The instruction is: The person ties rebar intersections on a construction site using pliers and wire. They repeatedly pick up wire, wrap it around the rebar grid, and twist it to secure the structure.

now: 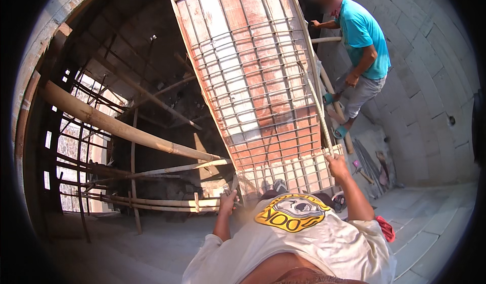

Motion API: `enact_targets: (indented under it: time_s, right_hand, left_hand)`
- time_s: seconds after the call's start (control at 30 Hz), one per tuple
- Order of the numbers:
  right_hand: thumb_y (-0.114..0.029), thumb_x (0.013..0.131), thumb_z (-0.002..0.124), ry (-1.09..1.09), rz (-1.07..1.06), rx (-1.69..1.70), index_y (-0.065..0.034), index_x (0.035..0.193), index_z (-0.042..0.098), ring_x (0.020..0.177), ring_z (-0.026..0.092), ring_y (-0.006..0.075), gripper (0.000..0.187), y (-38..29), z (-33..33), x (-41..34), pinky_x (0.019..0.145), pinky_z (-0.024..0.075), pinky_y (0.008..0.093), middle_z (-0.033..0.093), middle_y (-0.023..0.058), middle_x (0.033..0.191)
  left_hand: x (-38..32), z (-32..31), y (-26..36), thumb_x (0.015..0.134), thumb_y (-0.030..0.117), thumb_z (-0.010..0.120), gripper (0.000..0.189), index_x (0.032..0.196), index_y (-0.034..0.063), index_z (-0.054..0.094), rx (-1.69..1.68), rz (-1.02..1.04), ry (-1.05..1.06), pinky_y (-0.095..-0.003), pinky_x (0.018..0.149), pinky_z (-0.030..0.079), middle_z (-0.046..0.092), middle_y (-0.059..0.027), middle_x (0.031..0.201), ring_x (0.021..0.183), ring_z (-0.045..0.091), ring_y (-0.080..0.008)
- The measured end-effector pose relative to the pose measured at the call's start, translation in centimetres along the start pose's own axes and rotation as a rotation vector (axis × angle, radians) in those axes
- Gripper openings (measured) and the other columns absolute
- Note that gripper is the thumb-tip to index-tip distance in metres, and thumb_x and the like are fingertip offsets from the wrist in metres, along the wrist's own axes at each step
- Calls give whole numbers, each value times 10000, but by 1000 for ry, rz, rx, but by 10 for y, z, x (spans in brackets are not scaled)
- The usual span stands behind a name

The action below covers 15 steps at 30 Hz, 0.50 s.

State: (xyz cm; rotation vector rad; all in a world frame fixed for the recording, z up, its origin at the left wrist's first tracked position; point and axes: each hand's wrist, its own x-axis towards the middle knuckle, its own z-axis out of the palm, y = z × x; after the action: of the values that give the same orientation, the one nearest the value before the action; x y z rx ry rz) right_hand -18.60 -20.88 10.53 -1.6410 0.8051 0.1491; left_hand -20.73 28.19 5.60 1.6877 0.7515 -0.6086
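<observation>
A grid of steel reinforcing bars [262,75] lies over long formwork boards [212,14] before me. My right hand [337,166] grips the lower end of a pale, ribbed rod or rope [318,109], which runs up along the grid's right side. My left hand [228,201] is at the formwork's lower left corner, its fingers closed around a small tool with an upright part; its kind is not clear. One of my shoes [280,185] shows on the boards near the grid's lower end.
A co-worker in a turquoise shirt [362,29] stands right of the formwork. Bamboo poles [129,128] reach its left edge above a dark drop. A block wall [425,75] rises at right. A hammer [366,177], bars and a red cloth [385,229] lie on the right.
</observation>
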Motion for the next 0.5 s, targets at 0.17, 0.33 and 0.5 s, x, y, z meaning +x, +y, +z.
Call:
enact_targets:
  time_s: [0.17, 0.33, 0.5]
  right_hand:
    - [-222, 893, 641, 2, 137, 81, -71, 856, 522, 373, 314, 83, 196, -28, 13, -14, 344, 235, 281, 377, -45, 509]
    - [-212, 896, 637, -37, 148, 96, -83, 830, 496, 374, 317, 84, 202, -35, 9, -24, 346, 240, 282, 366, -47, 508]
    - [-215, 900, 629, -43, 165, 78, -77, 806, 518, 373, 319, 79, 200, -43, -10, -38, 351, 246, 279, 366, -52, 506]
  left_hand:
    - [7, -10, 5, 897, 310, 649, 246, 922, 65, 653, -25, 10, 36, -286, 402, 395, 623, -25, 714, 571, 553, -117]
    - [9, -22, 11, 883, 320, 673, 223, 891, 101, 631, -33, -1, -101, -292, 449, 394, 626, 14, 742, 629, 548, -112]
    - [7, -13, 25, 871, 321, 691, 226, 881, 97, 664, -50, 19, -69, -272, 451, 348, 612, 15, 773, 586, 467, -102]
